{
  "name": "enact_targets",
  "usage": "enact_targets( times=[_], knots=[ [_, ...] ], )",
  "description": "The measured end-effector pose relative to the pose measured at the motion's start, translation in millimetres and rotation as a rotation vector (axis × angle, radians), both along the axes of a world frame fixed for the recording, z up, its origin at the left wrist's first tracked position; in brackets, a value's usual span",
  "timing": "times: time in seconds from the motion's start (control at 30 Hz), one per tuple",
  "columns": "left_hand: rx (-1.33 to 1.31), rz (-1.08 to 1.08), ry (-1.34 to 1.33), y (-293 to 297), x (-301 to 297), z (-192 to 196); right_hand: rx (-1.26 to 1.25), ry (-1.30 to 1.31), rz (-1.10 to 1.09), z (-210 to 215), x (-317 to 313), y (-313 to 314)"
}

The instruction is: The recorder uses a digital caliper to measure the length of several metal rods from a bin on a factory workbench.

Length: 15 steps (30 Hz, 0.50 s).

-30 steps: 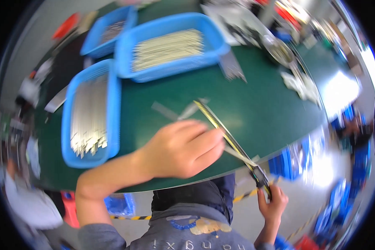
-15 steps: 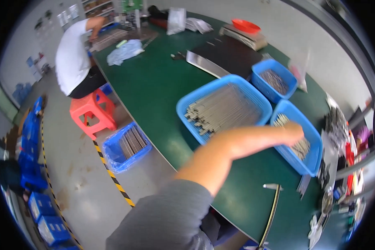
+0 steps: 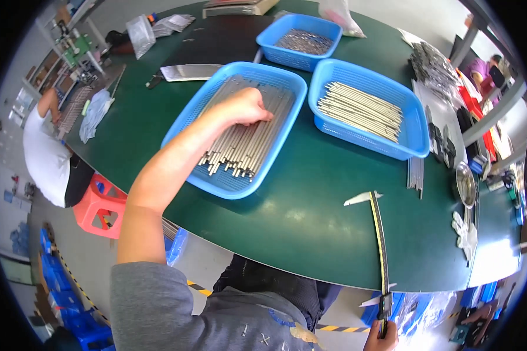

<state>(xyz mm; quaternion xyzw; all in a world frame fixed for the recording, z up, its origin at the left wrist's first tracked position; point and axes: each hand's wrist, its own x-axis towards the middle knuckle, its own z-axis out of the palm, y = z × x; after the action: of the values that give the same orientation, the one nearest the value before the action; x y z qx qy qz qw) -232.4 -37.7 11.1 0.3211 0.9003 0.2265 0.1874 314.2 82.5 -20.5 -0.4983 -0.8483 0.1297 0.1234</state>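
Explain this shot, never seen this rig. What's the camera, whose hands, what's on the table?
No machine here: a person wears a fisheye camera on the head, looking down, so straight edges bend. The left hand reaches into a blue tray of thin metal rods and rests on them, fingers curled; whether it grips any is hidden. The right hand, at the lower edge, holds the end of a long caliper lying over the green table. Beside it, a second tray holds paler rods, a third tray farther back small metal parts. Another person sits by a red stool at left.
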Motion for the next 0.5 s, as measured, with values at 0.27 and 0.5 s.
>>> enact_targets(
  times=[0.27,0.5],
  knots=[
    [0.467,0.130,-0.256,-26.2,3.5,26.1,-0.043,0.153,-0.021,-16.3,3.5,-3.2],
    [0.842,-0.904,0.949,64.8,168.5,37.2,-0.065,0.121,-0.087,-5.3,-0.4,-4.7]
  ],
)
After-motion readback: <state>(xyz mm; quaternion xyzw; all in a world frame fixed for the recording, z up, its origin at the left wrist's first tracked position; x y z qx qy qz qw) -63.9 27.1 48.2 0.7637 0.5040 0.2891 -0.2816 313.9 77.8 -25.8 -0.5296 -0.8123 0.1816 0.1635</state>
